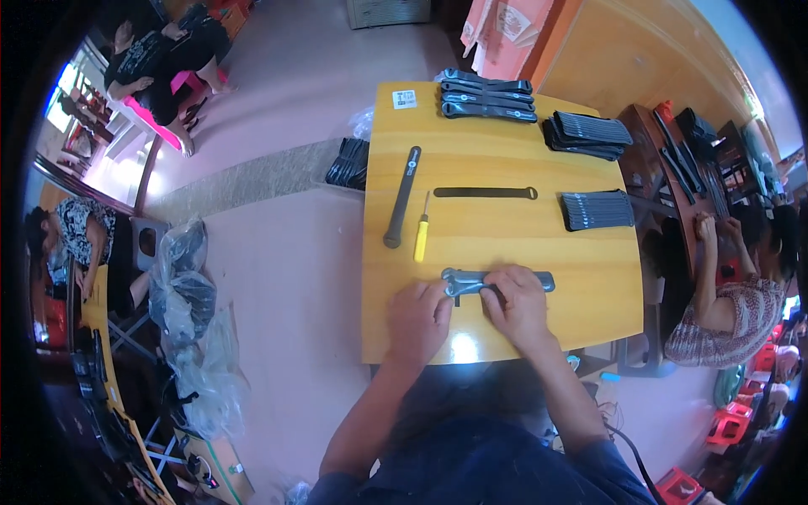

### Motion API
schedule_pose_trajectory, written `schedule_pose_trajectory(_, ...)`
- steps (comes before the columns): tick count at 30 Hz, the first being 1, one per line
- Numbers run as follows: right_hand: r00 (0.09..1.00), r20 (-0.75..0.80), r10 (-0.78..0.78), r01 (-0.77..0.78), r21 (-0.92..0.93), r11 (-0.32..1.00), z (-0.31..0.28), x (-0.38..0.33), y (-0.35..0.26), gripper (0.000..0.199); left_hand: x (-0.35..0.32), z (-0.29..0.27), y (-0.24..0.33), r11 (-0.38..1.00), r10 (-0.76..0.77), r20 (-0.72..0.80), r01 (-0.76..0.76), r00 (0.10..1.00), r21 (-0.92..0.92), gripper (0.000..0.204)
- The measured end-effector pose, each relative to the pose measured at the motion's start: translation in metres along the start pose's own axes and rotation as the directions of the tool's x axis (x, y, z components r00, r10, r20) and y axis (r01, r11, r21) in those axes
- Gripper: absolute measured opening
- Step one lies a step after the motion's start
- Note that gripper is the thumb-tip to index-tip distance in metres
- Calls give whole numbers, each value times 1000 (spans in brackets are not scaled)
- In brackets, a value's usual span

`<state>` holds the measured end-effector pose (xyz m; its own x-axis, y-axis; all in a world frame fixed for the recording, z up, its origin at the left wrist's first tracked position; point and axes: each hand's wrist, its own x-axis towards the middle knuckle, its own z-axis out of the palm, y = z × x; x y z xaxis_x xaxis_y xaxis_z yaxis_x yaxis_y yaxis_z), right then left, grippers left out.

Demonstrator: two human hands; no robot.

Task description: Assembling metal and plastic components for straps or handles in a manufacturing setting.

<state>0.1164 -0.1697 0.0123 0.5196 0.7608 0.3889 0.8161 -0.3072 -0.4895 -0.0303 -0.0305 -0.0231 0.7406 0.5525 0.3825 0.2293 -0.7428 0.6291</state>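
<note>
Pale pinkish flooring (282, 244) surrounds a yellow wooden table (497, 231), with clear plastic bags (187, 307) heaped on the floor to its left and pink cloth (503, 38) hanging beyond its far edge. Close to the table's near edge, a dark grey strap (470, 283) lies crosswise between the person's two hands, with a ring at its left end. The right hand (518, 307) has its grip closed on the strap, thumb on the near side and fingers bent over the top, leaving the right end sticking out beyond. The left hand (418, 318) is curled at the ring end; I cannot tell whether its grip is pinching the strap or only touching it.

Just beyond the left hand lies a yellow-handled screwdriver (422, 238), its tip pointing away from the person. A long strap (403, 198) slants to the left of it, and a black strap (485, 193) stretches sideways to the right of its tip. Farther off, a pile of bundled straps (488, 99) sits at the far edge, with a white label (404, 99) to its left. Two more strap stacks, a middle stack (587, 137) and a nearer stack (598, 210), lie along the right side. Past that side, a co-worker (730, 318) in a patterned top sits with both hands raised.
</note>
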Motion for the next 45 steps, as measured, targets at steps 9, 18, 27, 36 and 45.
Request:
schedule_pose_trajectory(9,999,10,30,-31,14,999,-2,1,2,14,-2,0,5,990,86,-6,-85,996,114,30)
schedule_pose_trajectory(18,1000,-13,20,-20,13,1000,-1,1,1,14,-3,-2,5,973,193,51,-197,980,117,28)
schedule_pose_trajectory(27,995,67,79,-80,19,997,-9,0,14,14,-6,-1,8,983,146,11,-146,989,111,23)
schedule_pose_trajectory(36,986,146,74,-80,37,996,-26,1,26,20,-5,1,8,983,143,-11,-140,990,121,26)
schedule_pose_trajectory(45,999,50,-20,17,58,998,-20,-9,29,21,4,-5,16,970,191,73,-200,979,138,30)
